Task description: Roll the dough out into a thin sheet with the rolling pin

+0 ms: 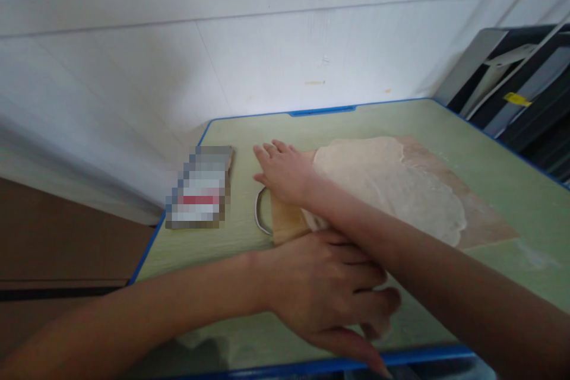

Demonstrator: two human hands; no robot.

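Note:
A wide, thin sheet of rolled dough (378,184) with an uneven edge lies across a wooden board (483,225). My right hand (287,172) reaches across to the board's left end, palm down, with its fingers spread past the edge. Below it, a metal loop handle (258,214) sticks out from the board. My left hand (332,291) is nearer to me, by the board's front edge and partly under my right forearm. Its fingers are loosely bent and apart, the thumb stretched toward the table's front edge, and I see nothing in it.
The board lies on a light green table (249,130) with a blue rim. To the left is a flat, blurred-out rectangular item (200,190). A white wall (267,59) stands behind the table. Dark and grey panels (525,77) lean at the right. White flour (537,255) dusts the tabletop.

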